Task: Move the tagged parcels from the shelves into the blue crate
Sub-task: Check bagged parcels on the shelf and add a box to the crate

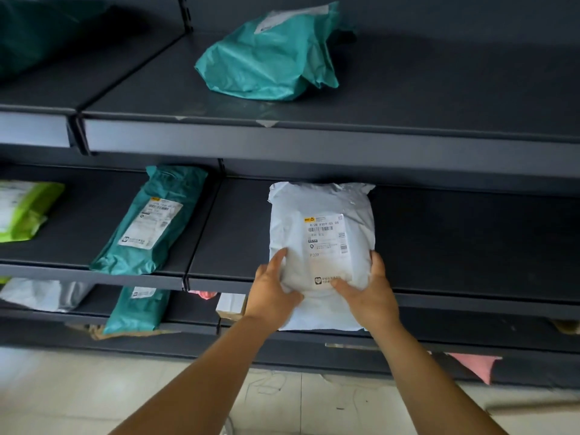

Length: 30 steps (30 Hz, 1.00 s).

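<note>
Both hands grasp a pale grey plastic mailer parcel (pixel 320 246) with a white shipping label, its near end overhanging the front edge of the dark grey metal middle shelf (pixel 455 246). The left hand (pixel 273 290) curls around its left side, the right hand (pixel 370 293) around its right. A long teal plastic parcel (pixel 150 221) lies on that shelf, well left.

I see bare shelf (pixel 470 240) right of the white parcel (pixel 320 233), wide enough for a hand. The teal parcel (pixel 150 221) lies well left, and the upper shelf lip (pixel 282 136) overhangs closely.
</note>
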Available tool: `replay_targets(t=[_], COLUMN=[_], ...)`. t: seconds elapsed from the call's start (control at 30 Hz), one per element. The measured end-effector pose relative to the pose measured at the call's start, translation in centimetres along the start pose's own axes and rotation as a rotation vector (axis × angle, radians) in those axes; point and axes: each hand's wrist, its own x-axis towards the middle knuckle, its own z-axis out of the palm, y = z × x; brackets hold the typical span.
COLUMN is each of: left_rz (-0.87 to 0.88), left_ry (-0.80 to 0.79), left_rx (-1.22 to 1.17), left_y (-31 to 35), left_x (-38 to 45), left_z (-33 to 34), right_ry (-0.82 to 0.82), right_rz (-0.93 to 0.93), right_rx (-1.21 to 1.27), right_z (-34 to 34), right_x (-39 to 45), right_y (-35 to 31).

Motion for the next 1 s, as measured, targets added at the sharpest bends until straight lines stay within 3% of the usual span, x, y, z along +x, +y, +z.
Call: replay_targets(t=[0.5,0.8,1.0], left_rz=[0.065,-0.048,0.003], left_ry=[0.143,0.011,0.018], left_rx=[0.044,0.413,0.451], left_y=[5.1,3.6,3.2], left_x=[4.7,6.5,5.8], left_z=[-0.7,0.6,-0.7], right_ry=[0.025,-0.104,0.066], right_rz=[-0.146,-0.047,-0.166], right_rx=[0.003,-0.262,-0.560], right_z=[-2.2,-0.9,0.0], right_x=[4.8,6.7,5.3], right_y=[-3.1,-2.2,-3.2])
